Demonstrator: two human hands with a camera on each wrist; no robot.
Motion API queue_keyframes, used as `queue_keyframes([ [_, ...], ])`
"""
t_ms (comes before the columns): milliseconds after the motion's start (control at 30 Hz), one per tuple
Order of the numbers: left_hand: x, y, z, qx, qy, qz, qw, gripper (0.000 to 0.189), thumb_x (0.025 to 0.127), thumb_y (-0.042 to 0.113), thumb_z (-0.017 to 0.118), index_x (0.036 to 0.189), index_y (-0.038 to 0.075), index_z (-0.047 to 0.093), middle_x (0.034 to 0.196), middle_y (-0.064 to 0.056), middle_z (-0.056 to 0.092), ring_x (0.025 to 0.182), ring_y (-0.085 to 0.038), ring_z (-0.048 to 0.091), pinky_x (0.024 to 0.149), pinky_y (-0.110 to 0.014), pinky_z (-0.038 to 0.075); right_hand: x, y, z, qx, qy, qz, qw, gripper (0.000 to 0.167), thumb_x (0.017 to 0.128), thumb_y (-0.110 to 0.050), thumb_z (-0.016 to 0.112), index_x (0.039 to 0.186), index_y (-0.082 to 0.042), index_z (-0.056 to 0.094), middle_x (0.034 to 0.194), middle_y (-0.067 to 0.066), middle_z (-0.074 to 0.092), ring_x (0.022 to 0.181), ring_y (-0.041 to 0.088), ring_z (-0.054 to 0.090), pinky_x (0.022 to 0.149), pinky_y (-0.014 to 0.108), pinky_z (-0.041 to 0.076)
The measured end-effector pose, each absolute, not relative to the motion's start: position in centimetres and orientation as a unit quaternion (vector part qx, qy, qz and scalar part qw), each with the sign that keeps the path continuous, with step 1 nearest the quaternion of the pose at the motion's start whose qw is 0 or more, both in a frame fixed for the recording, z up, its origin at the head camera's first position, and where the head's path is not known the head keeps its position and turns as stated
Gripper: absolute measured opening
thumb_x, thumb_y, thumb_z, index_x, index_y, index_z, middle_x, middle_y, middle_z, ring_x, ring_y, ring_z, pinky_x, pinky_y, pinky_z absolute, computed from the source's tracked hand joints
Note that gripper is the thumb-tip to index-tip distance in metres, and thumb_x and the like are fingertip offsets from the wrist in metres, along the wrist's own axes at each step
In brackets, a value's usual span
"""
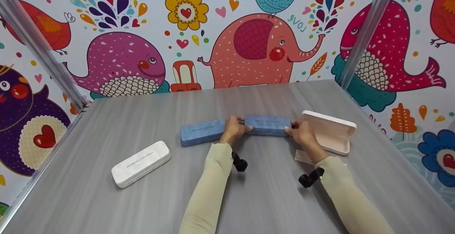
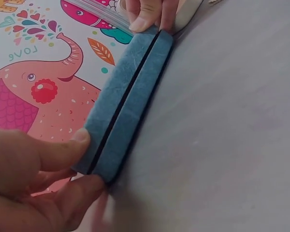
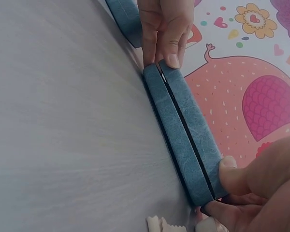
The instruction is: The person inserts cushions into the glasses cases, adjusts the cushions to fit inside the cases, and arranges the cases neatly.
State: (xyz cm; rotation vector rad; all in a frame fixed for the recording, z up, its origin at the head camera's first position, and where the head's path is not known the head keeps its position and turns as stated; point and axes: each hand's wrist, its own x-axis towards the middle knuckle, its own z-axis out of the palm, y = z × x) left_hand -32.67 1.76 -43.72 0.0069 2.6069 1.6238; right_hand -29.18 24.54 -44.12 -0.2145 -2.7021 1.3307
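A blue glasses case [image 1: 268, 124] is held between both hands near the middle of the table. My left hand [image 1: 234, 129] pinches its left end, thumb on the lid and fingers lower down. At the other end, my right hand [image 1: 303, 132] grips it the same way. In both wrist views a thin dark seam [image 3: 183, 118] runs between lid and base along the near side. A second blue glasses case [image 1: 199, 133] lies just left of my left hand, its right end partly hidden. An open glasses case [image 1: 330, 132] with a pale pink inside lies beside my right hand.
A white glasses case [image 1: 142, 163], lid down, lies at the left on the grey table [image 1: 149, 205]. A cream cloth [image 1: 301, 156] with a zigzag edge is partly covered by the right forearm. Behind the table stands a printed wall [image 1: 199, 45], with metal posts at both sides.
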Motion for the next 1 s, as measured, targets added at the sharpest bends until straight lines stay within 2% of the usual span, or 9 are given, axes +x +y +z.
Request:
queue_keyframes([
  [100,-32.6,1.8,-43.8,0.000,0.850,0.526,0.035,0.041,0.083,0.003,0.080,0.120,-0.007,0.065,0.119,-0.022,0.069,0.110,-0.032,0.067,0.091,-0.037,0.056,-29.1,24.5,-44.2,-0.078,-0.893,0.440,0.056,0.032,0.091,-0.005,0.070,0.114,0.015,0.063,0.109,0.029,0.067,0.086,0.027,0.062,0.064,0.018,0.044],
  [200,-32.6,1.8,-43.8,-0.001,0.851,0.524,0.035,0.041,0.082,0.002,0.080,0.120,-0.007,0.066,0.119,-0.022,0.069,0.110,-0.032,0.066,0.091,-0.038,0.056,-29.1,24.4,-44.2,-0.086,-0.894,0.436,0.049,0.032,0.091,-0.006,0.071,0.115,0.014,0.063,0.109,0.028,0.067,0.085,0.027,0.063,0.063,0.019,0.045],
  [333,-32.8,1.7,-44.0,-0.004,0.848,0.529,0.031,0.043,0.081,0.001,0.081,0.121,-0.006,0.066,0.120,-0.021,0.070,0.111,-0.031,0.067,0.092,-0.037,0.056,-29.1,24.3,-43.9,-0.087,-0.907,0.410,0.045,0.036,0.091,-0.009,0.070,0.116,0.014,0.062,0.115,0.029,0.066,0.097,0.032,0.061,0.083,0.034,0.053],
  [433,-32.8,1.8,-44.0,-0.003,0.848,0.529,0.025,0.043,0.081,0.001,0.081,0.121,-0.007,0.066,0.120,-0.021,0.070,0.112,-0.031,0.067,0.093,-0.037,0.056,-29.2,24.1,-43.5,-0.079,-0.917,0.388,0.040,0.035,0.091,-0.010,0.069,0.114,0.015,0.063,0.109,0.027,0.066,0.096,0.032,0.059,0.088,0.041,0.051],
  [533,-32.6,1.9,-44.0,0.001,0.849,0.528,0.019,0.043,0.082,0.000,0.080,0.122,-0.008,0.066,0.121,-0.021,0.070,0.114,-0.032,0.066,0.094,-0.038,0.056,-29.3,23.9,-43.2,-0.073,-0.921,0.381,0.027,0.032,0.092,-0.009,0.067,0.112,0.016,0.063,0.099,0.021,0.064,0.087,0.027,0.056,0.075,0.033,0.050],
  [600,-32.5,2.0,-44.0,0.003,0.848,0.529,0.017,0.043,0.083,0.000,0.079,0.122,-0.008,0.065,0.121,-0.022,0.070,0.114,-0.032,0.067,0.094,-0.039,0.057,-29.4,23.9,-43.1,-0.070,-0.921,0.384,0.022,0.031,0.093,-0.008,0.066,0.113,0.016,0.063,0.099,0.021,0.065,0.085,0.026,0.056,0.073,0.031,0.048],
  [733,-32.4,2.3,-43.9,0.004,0.848,0.529,0.021,0.045,0.085,0.002,0.076,0.127,-0.008,0.063,0.124,-0.022,0.069,0.116,-0.032,0.066,0.096,-0.038,0.056,-29.4,24.1,-43.1,-0.065,-0.917,0.393,0.023,0.039,0.093,-0.008,0.065,0.121,0.019,0.059,0.120,0.033,0.064,0.101,0.034,0.060,0.090,0.041,0.052],
  [833,-32.2,2.4,-43.8,0.008,0.854,0.519,0.029,0.046,0.088,0.003,0.074,0.131,-0.007,0.060,0.126,-0.021,0.067,0.119,-0.031,0.064,0.099,-0.038,0.054,-29.3,24.2,-43.2,-0.068,-0.912,0.403,0.022,0.045,0.093,-0.009,0.065,0.127,0.019,0.055,0.131,0.035,0.059,0.118,0.041,0.058,0.106,0.048,0.046],
  [1000,-31.7,2.3,-43.3,0.025,0.868,0.495,0.028,0.048,0.091,0.005,0.070,0.137,-0.006,0.056,0.134,-0.021,0.063,0.126,-0.031,0.060,0.104,-0.041,0.051,-29.0,24.0,-42.9,-0.082,-0.899,0.429,0.020,0.049,0.095,-0.012,0.064,0.134,0.014,0.052,0.139,0.031,0.055,0.132,0.042,0.051,0.113,0.049,0.040],
])
